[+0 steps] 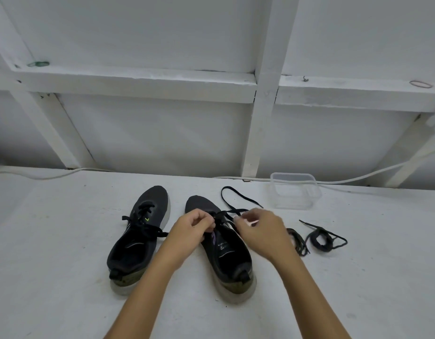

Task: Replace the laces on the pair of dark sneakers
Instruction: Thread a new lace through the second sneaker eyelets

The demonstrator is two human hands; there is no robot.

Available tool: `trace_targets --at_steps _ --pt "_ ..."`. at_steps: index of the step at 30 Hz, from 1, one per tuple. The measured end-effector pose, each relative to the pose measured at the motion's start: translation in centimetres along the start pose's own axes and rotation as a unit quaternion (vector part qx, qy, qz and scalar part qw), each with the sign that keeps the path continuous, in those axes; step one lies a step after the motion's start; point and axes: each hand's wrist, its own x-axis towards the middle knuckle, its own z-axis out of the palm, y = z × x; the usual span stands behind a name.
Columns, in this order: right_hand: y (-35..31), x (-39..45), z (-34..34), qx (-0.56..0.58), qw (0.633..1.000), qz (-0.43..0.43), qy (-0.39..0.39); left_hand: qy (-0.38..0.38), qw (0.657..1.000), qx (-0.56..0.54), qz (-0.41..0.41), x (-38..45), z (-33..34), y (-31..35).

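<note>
Lacing of the right sneaker [226,250] was under way mid-worktop [52,241]: left hand [194,223] and right hand [259,228] each pinched the lace [230,212] near the lower eyelets. Next, I judged, came threading upward. Left sneaker [138,231] sat laced beside it; coiled laces [320,239] and tub [294,190] crowded the right, front stayed open.

On the white tabletop [64,241] two dark sneakers stand side by side, toes toward the far edge. The left hand [193,225] and right hand [259,231] pinch the black lace [232,199] over the right sneaker [226,255]; the left sneaker [140,231] is laced. Coiled laces [320,239] lie toward the right edge, and a clear container [294,190] sits near the far edge.
</note>
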Motion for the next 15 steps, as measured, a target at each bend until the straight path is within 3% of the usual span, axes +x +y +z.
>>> trace_targets --at_steps 2,4,10,13,15 --pt "-1.4 -1.7 0.7 -0.007 0.995 -0.003 -0.100 -0.005 0.999 -0.029 -0.013 0.2 -0.5 0.3" --pt "-2.4 -2.4 2.0 -0.026 0.990 -0.005 -0.137 -0.006 0.999 -0.028 -0.015 0.4 -0.9 0.6" --pt "-2.7 -2.7 4.6 -0.102 0.993 -0.001 -0.054 -0.003 0.999 0.017 0.047 0.5 -1.2 1.3" --pt "-2.1 -2.8 4.7 -0.093 0.994 0.008 -0.050 -0.012 0.987 -0.158 0.028 0.2 -1.3 1.8" --pt "-1.8 -2.8 4.8 -0.087 0.995 0.010 -0.052 0.037 0.931 -0.361 0.037 0.3 -3.0 2.7"
